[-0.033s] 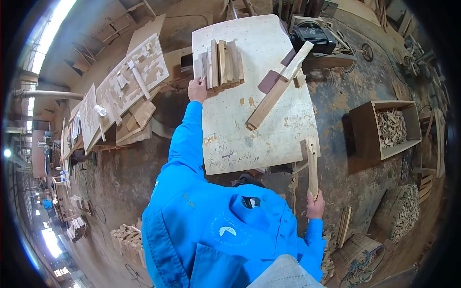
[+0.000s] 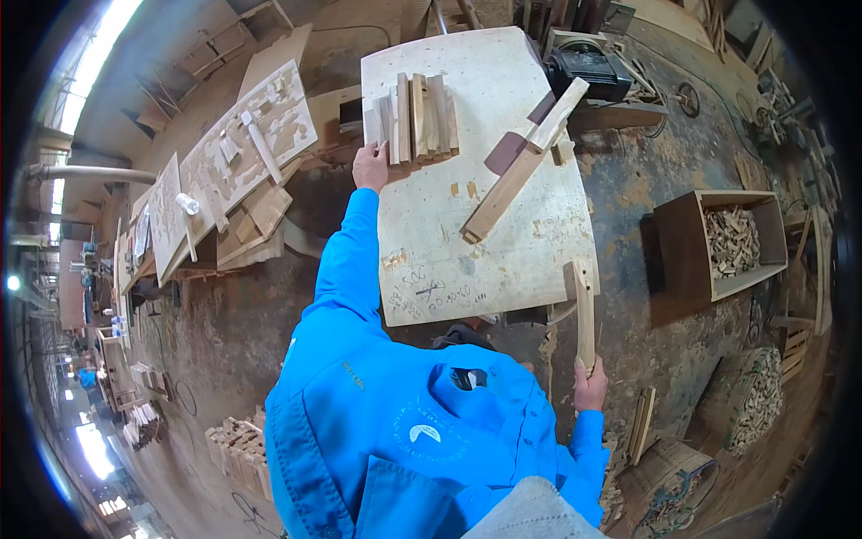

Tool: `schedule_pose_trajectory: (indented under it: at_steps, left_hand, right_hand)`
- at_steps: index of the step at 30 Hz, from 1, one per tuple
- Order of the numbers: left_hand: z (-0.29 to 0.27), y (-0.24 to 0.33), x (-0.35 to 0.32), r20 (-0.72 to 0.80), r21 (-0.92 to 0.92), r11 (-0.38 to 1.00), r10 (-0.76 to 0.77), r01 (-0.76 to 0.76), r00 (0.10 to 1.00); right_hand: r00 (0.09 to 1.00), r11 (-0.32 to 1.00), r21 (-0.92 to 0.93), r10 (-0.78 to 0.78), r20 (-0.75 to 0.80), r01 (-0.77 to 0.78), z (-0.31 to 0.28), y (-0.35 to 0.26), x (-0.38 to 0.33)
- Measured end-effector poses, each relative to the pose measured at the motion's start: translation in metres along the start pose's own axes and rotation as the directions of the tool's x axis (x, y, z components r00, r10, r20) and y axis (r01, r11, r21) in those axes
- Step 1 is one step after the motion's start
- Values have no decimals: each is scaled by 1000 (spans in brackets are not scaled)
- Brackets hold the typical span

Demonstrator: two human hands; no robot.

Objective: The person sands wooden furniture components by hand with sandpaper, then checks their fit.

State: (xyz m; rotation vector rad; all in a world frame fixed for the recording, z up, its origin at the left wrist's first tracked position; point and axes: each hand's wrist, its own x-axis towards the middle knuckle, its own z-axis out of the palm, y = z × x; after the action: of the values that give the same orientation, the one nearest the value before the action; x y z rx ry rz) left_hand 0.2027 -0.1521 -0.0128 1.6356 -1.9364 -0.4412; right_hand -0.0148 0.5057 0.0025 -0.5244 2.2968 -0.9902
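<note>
A row of wooden strips (image 2: 418, 117) lies side by side on the far left of a pale wooden tabletop (image 2: 409, 207). My left hand (image 2: 370, 167) is at the near end of the leftmost strips, by the table's left edge. Its fingers are curled and closed; what lies within them is hidden. Beyond the near right corner of the table, my right hand (image 2: 590, 384) grips the near end of a pale wooden piece (image 2: 585, 323). The far end of that piece reaches over the corner, beside a short darker block (image 2: 569, 280).
A long beam (image 2: 503, 199) lies diagonally across the table over brown-red sheets (image 2: 505, 153). Behind it stands a black motor (image 2: 588, 70). A box of wood offcuts (image 2: 776, 266) stands to the right, with filled sacks (image 2: 756, 395) nearer. Left is a cluttered bench (image 2: 184, 163).
</note>
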Motion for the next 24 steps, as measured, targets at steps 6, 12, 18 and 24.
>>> schedule_pose_trajectory:
  at_steps: [6,12,18,24]
  left_hand:
    - [-4,-2,10,217,-190,980,-10,52,976]
    - [-26,-29,7,383,-627,710,-76,320,921]
    - [-48,9,-3,294,-822,539,128,183,947]
    - [-61,114,-32,440,-752,642,323,148,838]
  right_hand:
    - [998,997,38,65,-13,-65,-1,-11,-6]
    - [1000,1000,15,3,-5,-3,0,-4,-1]
    - [998,998,11,69,-9,-69,-5,-2,-7]
    - [987,967,-254,-34,-156,-7,9,-40,5]
